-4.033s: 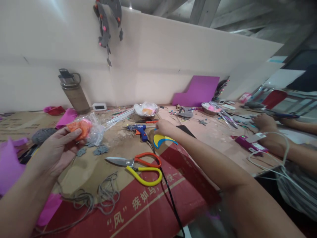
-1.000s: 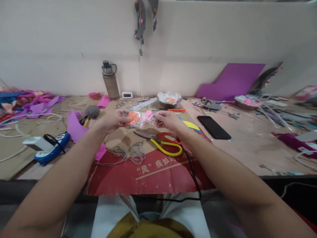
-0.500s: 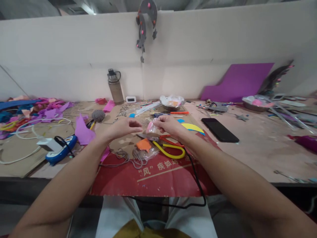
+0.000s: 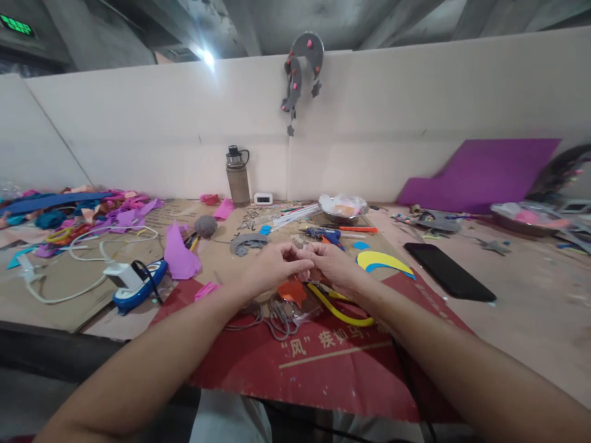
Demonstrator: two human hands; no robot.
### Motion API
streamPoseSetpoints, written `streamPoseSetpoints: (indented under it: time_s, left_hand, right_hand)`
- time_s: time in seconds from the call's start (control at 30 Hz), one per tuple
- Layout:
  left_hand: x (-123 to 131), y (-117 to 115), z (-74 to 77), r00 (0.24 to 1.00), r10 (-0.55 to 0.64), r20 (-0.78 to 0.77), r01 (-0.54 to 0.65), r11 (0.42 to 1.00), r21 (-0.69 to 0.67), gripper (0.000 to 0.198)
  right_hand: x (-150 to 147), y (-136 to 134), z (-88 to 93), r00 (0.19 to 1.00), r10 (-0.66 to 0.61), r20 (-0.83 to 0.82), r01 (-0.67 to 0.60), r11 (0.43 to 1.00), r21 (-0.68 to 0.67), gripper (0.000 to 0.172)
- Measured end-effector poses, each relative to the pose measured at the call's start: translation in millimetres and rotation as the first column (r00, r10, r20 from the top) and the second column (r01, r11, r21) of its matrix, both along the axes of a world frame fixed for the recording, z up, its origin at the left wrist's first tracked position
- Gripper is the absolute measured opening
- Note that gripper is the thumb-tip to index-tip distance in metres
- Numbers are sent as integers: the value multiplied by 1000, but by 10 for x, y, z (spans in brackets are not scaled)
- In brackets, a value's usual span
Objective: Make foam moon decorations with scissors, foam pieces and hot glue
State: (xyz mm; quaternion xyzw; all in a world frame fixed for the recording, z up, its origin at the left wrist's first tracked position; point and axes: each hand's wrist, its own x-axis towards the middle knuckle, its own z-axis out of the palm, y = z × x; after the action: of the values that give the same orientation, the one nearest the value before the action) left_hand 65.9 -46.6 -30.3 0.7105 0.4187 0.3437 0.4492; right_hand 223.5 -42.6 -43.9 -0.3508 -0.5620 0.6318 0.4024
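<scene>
My left hand (image 4: 277,266) and my right hand (image 4: 331,264) meet above the middle of the table, fingertips pinched together. Between them is a small clear plastic bag (image 4: 305,272), mostly hidden by the fingers. Under my hands lie scissors with yellow handles (image 4: 339,311), their blades covered by my hands. An orange felt piece (image 4: 292,291) and a coil of grey cord (image 4: 279,320) lie just nearer to me. Right of my right hand rest a yellow crescent (image 4: 383,261) and a blue one (image 4: 392,269) beneath it.
A black phone (image 4: 447,271) lies on the right. At the back stand a bottle (image 4: 239,181), a small clock (image 4: 263,199) and a metal bowl (image 4: 344,215). Leftward are a power strip (image 4: 138,288), a grey yarn ball (image 4: 205,226) and heaped felt scraps (image 4: 92,209).
My left hand has moved in to meet the right hand at the plastic bag, its fingers closing. The camera has tilted up and turned left, so the whole scene sits lower and further right.
</scene>
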Motion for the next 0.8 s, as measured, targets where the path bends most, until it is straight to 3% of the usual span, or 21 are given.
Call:
streamPoseSetpoints:
  time_s: [0.2,0.47,0.6,0.8]
  left_hand:
    - [-93,62,40,983,-119,139,135,984,-115,28]
    - [-167,114,149,977,-86,194,120,978,-169,36]
    - [-110,81,163,987,-134,87,145,980,-134,37]
    - [-87,57,173,993,-115,20,117,988,-98,22]
  right_hand:
    - [4,-8,35,999,5,-36,-6,1000,-30,44]
    - [111,123,18,994,-106,-27,107,994,21,50]
    - [46,106,2,993,-120,-1,120,992,34,48]
    - [-36,68,-2,998,2,-68,-3,1000,-17,44]
